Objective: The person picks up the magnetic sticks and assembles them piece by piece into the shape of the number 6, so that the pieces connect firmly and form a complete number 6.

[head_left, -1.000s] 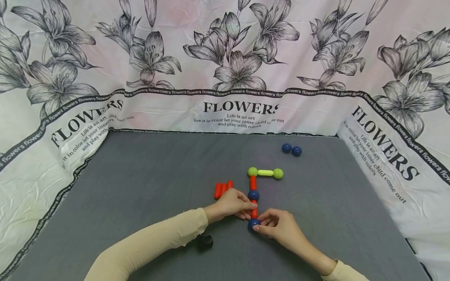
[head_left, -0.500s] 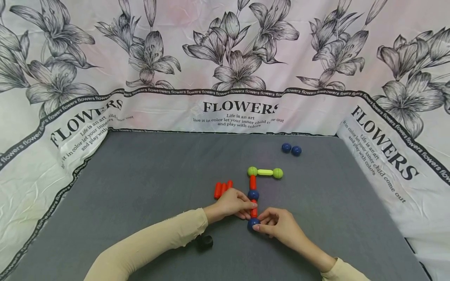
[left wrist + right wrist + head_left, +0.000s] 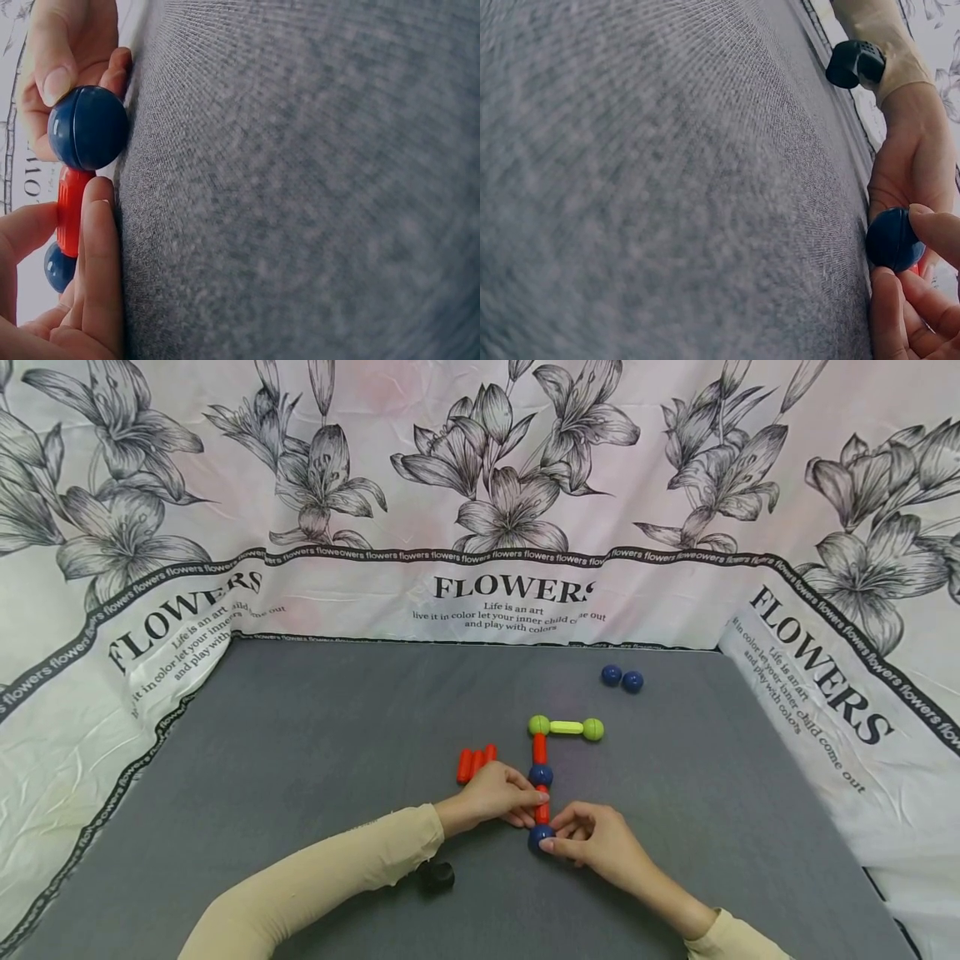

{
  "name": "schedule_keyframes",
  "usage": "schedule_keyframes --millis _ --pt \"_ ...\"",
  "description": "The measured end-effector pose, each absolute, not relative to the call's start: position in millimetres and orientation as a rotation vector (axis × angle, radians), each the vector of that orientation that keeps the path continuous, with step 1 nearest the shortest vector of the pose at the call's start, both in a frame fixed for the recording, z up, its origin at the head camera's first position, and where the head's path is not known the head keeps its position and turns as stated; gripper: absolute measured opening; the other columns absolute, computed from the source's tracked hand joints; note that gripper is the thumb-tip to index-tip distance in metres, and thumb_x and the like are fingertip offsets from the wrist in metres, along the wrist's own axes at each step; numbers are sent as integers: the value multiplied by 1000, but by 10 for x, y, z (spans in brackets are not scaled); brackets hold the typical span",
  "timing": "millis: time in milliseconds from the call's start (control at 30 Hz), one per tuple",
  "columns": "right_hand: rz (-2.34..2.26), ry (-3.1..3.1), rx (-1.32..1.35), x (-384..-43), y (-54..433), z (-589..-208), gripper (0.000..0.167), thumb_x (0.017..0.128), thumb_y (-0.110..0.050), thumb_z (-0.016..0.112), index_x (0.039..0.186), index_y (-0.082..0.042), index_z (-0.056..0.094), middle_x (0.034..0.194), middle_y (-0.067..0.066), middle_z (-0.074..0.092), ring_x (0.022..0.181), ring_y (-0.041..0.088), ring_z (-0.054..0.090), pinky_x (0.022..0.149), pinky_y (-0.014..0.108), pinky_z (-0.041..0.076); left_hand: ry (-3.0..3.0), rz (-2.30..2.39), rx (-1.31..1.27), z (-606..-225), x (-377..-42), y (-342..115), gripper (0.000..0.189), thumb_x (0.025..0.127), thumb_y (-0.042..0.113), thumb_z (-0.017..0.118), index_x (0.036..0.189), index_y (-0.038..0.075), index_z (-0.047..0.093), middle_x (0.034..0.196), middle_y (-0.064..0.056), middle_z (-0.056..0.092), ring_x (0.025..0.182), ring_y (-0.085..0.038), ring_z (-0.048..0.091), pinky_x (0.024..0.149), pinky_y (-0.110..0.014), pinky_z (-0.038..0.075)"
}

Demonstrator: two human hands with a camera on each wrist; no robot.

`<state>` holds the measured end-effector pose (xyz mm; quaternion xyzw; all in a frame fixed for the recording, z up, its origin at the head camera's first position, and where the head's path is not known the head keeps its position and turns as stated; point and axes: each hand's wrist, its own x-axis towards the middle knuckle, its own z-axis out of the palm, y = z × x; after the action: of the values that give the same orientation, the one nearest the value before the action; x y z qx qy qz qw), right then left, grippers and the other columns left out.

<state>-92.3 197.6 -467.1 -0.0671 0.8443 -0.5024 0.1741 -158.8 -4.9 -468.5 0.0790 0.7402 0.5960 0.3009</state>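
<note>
A chain of toy building rods and balls lies on the grey table. My left hand point(image 3: 495, 793) pinches its near red rod point(image 3: 542, 815) between thumb and fingers. At the chain's near end, my right hand point(image 3: 603, 846) pinches a dark blue ball point(image 3: 537, 839) that touches that rod. Seen from the left wrist, this blue ball point(image 3: 90, 129) meets the end of the red rod point(image 3: 70, 214). Farther along come another blue ball point(image 3: 540, 775), a second red rod point(image 3: 539, 749) and a green ball point(image 3: 538, 725). A yellow-green rod point(image 3: 566, 727) runs right to another green ball point(image 3: 593, 729).
Loose red rods point(image 3: 465, 767) lie side by side just beyond my left hand. Two loose blue balls point(image 3: 611, 676) sit near the table's back edge. A black device point(image 3: 437, 877) is at the left sleeve's cuff. Flower-printed cloth point(image 3: 337, 593) borders the table point(image 3: 337, 718).
</note>
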Motion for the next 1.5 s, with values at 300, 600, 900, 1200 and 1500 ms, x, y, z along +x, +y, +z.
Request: schedule_keyframes --millis 300,600,900,1200,1500 --pt "-1428 2372 -191 -938 1986 -4651 35 80 -31 82 98 -4 70 80 5 71 58 8 59 52 28 53 1959 1570 205 -4665 -1585 -66 18 88 20 76 89 1 76 74 -13 75 59 -13 70 59 -29 61" --pt "-1419 2349 -297 -1001 2064 -4601 30 83 -27 80 99 -4 70 82 8 71 62 9 63 56 29 57 2035 1551 266 -4615 -1474 -170 23 89 25 75 93 2 73 76 -14 74 57 -13 67 54 -29 59" --pt "-1425 2513 -421 -1289 2124 -4410 27 84 -25 80 103 -7 71 85 6 71 70 8 65 62 26 56 1985 1591 257 -4610 -1277 -247 20 89 25 75 93 5 72 72 -8 73 54 -11 65 51 -26 58" --pt "-1400 2577 -659 -1689 1958 -4307 26 85 -25 79 105 -11 73 94 4 72 83 7 66 76 24 57 1972 1579 281 -4675 -1124 -235 23 88 29 76 94 8 71 68 -6 71 46 -10 62 42 -22 51" --pt "-1231 2498 -968 -2069 1651 -4308 28 86 -16 77 113 -8 72 110 10 70 100 24 68 85 30 58 1934 1598 267 -4675 -1095 -223 24 89 26 76 97 5 70 71 -10 71 46 -10 63 44 -22 53"
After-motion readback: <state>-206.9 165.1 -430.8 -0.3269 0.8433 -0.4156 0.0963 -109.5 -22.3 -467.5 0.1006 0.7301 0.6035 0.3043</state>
